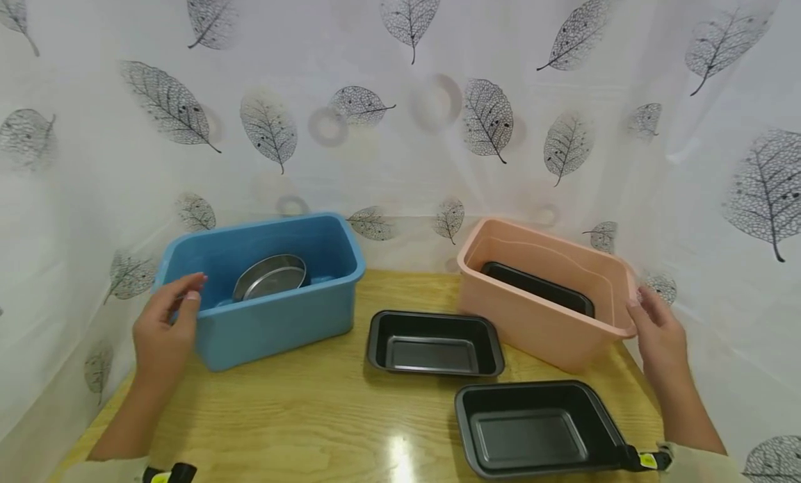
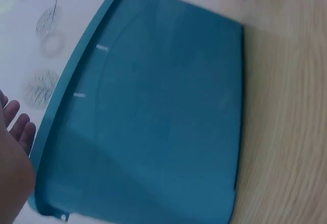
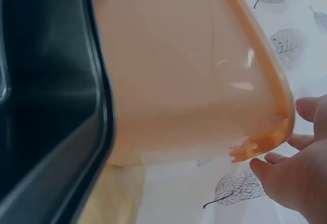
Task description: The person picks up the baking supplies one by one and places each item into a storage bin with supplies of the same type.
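My left hand (image 1: 164, 330) hovers by the front left rim of a blue plastic bin (image 1: 281, 330), its fingers loosely bent and nothing between them. Inside that bin a round metal pan (image 1: 272, 278) leans at a tilt. At the right end of a pink plastic bin (image 1: 538, 333), the fingertips of my right hand (image 1: 665, 344) are right at the rim. A dark pan (image 1: 538, 288) lies in the pink bin. In the right wrist view the right fingers (image 3: 301, 141) are spread around the bin's corner.
Two black rectangular loaf pans sit on the wooden table (image 1: 300, 420): one loaf pan (image 1: 432, 354) between the bins, the other loaf pan (image 1: 528, 438) nearer the front, close to my right wrist. A white leaf-printed curtain (image 1: 375, 170) hangs behind and at both sides.
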A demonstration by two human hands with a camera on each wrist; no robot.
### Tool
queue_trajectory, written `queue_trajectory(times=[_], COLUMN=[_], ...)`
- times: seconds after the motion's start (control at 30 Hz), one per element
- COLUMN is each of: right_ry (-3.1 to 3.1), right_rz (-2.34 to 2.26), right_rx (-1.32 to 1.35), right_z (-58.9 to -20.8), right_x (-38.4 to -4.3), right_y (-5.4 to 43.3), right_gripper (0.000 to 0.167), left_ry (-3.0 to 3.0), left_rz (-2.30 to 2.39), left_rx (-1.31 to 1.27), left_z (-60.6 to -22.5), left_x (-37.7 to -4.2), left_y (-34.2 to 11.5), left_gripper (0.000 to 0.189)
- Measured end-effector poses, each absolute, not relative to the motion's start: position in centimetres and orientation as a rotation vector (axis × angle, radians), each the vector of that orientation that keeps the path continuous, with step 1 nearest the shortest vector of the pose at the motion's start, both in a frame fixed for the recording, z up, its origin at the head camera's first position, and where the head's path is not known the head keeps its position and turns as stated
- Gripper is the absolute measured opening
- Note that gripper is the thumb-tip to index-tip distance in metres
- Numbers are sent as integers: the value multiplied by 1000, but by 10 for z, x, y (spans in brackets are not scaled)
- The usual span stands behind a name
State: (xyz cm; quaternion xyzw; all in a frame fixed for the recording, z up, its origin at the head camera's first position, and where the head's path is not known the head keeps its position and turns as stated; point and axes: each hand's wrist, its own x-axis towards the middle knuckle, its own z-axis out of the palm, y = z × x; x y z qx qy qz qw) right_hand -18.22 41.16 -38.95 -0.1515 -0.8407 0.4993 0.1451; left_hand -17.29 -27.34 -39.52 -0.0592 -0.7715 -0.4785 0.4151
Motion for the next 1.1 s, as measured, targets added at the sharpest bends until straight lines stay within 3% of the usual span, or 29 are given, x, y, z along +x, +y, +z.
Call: queue_trajectory(times=[0.5,0.87,1.1], right_ry=[-2269,-2069,-1963], right_rz=[1750,1967,2055], right_rx=[-398,-390,-372], right_z=[-415,-414,-412], right_x=[-186,-189,-191], right_y=[412,410,408], right_gripper=[66,65,65], left_ry=[-1871,-2105,-2290], left_rz=[-1450,-1712,-1897], left_rx=[-543,-385,-244], left_z=[-432,-472,-491], left_x=[-168,-178,-198], left_y=[-192,-141,-114], left_gripper=[31,29,36])
